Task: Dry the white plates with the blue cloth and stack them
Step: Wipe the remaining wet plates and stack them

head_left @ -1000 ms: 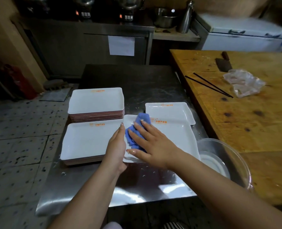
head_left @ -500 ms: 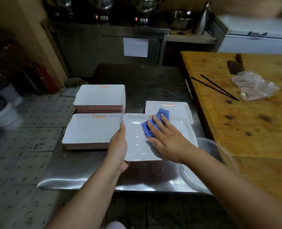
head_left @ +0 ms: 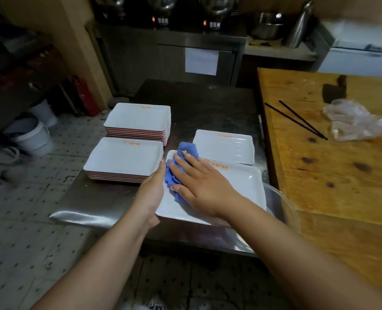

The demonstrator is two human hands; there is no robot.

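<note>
Head view. A steel table (head_left: 203,113) carries the white plates. The plate being dried (head_left: 237,186) lies at the near right of the table, its near edge reaching toward the table's front rim. The right hand (head_left: 199,182) lies flat on the blue cloth (head_left: 181,162), fingers straight and spread, pressing the bunched cloth against the plate's left half; part of the cloth shows beyond the fingertips and beside the thumb. The left hand (head_left: 151,193) holds the plate's left rim, with the fingers along the edge and the thumb side toward the cloth; how far the fingers curl under the rim cannot be told. Just left of this plate stands a near stack of plates (head_left: 123,157), touching or nearly touching the left hand's fingertips. Behind it stands a taller far stack of plates (head_left: 138,118). A single plate (head_left: 224,146) lies behind the plate being dried, with orange print along its far rim. A clear bowl (head_left: 281,204) sits at the table's near right corner, partly under the plate and the right forearm. To the right, a wooden counter (head_left: 333,171) bears two black chopsticks (head_left: 297,119), a crumpled clear bag (head_left: 355,124) and a cleaver (head_left: 334,91). White buckets (head_left: 31,135) stand on the tiled floor at left.
</note>
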